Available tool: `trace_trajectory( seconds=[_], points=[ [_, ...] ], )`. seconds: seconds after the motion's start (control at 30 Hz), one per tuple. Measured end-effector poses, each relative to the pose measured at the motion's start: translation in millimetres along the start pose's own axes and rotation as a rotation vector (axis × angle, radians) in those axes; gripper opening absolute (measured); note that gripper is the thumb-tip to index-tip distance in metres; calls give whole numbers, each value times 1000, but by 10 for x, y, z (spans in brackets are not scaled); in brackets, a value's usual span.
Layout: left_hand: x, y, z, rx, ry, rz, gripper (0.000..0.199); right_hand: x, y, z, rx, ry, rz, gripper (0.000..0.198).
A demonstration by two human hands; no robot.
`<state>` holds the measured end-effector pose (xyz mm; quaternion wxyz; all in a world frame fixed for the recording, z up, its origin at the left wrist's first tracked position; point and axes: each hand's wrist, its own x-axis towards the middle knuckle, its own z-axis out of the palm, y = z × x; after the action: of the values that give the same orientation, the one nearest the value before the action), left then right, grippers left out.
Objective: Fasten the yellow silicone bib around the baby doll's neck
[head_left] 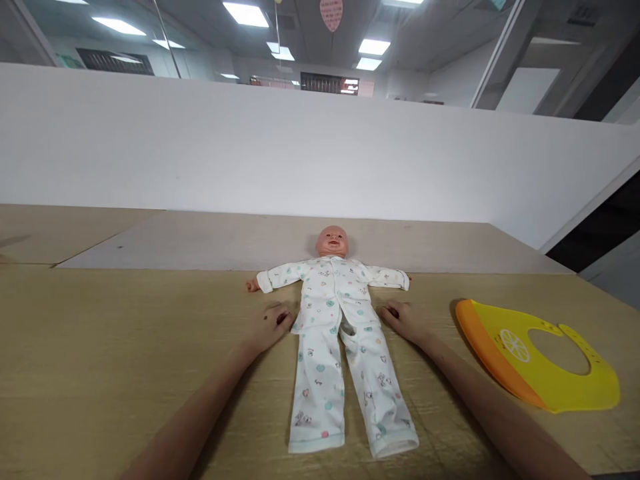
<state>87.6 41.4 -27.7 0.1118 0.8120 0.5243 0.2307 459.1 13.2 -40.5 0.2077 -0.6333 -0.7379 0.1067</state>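
Head view, looking down the wooden surface [125,347]. I see a doll [334,293] lying flat on its back mid-surface, arms spread, legs toward me, dressed in white printed pyjamas [330,347]. Left hand [270,325] rests on the surface just beside the doll's waist, fingers loosely curled, touching or nearly touching the shirt hem; I cannot tell if it grips any cloth. Right hand [403,319] lies on the other side of the waist, fingers bent, close to the pyjamas, holding nothing that I can make out. A yellow and orange bib [537,363] lies flat to the right, well apart from the doll. White partition wall [250,147] behind.
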Motion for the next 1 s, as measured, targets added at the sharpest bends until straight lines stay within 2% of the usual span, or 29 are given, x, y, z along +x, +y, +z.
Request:
trace_trajectory(
  seconds=[1.0],
  points=[
    [0,10,1,50,-64,-27,27,-1,-28,-19,16,-6,0,39]
  ],
)
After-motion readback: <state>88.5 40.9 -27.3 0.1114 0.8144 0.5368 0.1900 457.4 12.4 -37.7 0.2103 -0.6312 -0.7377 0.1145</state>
